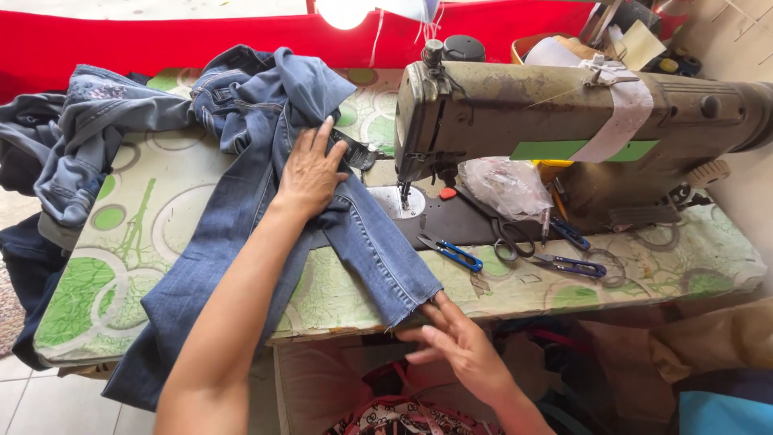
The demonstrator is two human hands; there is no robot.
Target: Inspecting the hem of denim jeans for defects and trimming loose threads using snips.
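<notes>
Left hand (310,173) lies flat, fingers spread, pressing the blue jeans (241,201) onto the green-patterned table (121,266) left of the old sewing machine (564,121). Right hand (459,342) is open at the table's front edge, fingertips touching the frayed hem of the jeans leg, gripping nothing. Blue thread snips (452,253) and black scissors (506,238) lie near the needle plate.

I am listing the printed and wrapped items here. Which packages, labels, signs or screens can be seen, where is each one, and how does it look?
Green label: on the front of the sewing machine arm, a flat rectangular strip.
White tape: wrapped around the same arm, crossing the green label, a wide pale band.
Clear plastic bag: under the arm, crumpled, see-through.
Jeans tag: dark patch beside the left hand's fingertips.
No signs or screens.
</notes>
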